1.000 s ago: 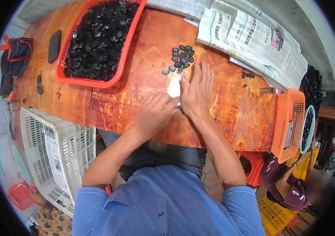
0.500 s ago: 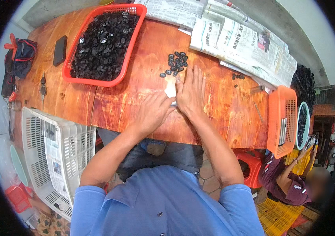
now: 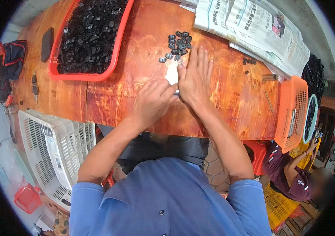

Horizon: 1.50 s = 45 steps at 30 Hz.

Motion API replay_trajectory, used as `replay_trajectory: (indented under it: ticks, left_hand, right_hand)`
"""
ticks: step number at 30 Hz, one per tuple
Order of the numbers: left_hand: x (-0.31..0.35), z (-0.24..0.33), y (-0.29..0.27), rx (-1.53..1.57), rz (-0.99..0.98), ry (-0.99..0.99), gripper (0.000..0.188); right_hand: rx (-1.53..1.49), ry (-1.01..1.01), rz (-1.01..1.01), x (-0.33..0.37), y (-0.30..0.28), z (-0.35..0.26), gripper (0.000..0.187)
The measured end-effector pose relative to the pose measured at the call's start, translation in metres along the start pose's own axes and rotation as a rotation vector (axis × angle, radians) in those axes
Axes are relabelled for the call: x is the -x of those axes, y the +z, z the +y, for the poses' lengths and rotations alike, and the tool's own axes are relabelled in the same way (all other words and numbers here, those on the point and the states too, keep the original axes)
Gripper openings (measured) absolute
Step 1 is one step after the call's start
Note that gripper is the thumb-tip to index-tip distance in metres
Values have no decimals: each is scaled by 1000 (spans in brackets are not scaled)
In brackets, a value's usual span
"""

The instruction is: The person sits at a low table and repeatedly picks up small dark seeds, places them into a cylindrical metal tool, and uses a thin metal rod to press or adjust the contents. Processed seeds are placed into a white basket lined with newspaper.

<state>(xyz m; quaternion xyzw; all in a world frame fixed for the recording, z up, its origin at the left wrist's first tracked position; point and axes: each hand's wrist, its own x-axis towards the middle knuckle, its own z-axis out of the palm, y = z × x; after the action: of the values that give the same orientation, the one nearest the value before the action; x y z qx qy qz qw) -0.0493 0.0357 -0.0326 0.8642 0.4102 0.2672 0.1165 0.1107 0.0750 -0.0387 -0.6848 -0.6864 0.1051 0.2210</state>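
Lying on the wooden worktop (image 3: 136, 51), a small white sheet (image 3: 172, 73) sits just under a pile of small black parts (image 3: 178, 44). The right hand (image 3: 195, 76) rests flat with fingers stretched out, touching the sheet. The left hand (image 3: 151, 102) has its fingers curled, and whether they pinch something I cannot tell. A red tray (image 3: 81, 75) of black parts stands farther left.

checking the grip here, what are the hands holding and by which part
Both hands press together on a small white piece on the table; the left hand and right hand cover most of it, so the exact hold cannot be told.
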Motion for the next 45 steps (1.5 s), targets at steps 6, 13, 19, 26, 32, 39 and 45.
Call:
replay_trajectory:
  ticks: [6,13,19,26,32,39,45]
  left_hand:
    - [-7,1,-13,-62,-106,22,33]
    - [-14,6,-18,339,129,-335,30]
    - [9,14,-27,1695,109,-959,33]
    - [22,24,-23,1538,55,-929,31]
    - [16,35,-17,1474,-1,-878,33]
    - [16,33,-8,1532,2,-834,37]
    - [10,39,-13,1547,35,-958,40]
  right_hand:
    - [-117,6,59,5,-1,3,62]
    - [-691,183,393,11,-5,14,45]
    - [-669,192,327,15,-7,8,44]
    - [-765,190,289,18,-10,4,41]
    - [-765,193,293,17,-10,5,40]
    - [-850,179,312,16,-3,8,36]
    - [-820,164,324,17,0,10,36]
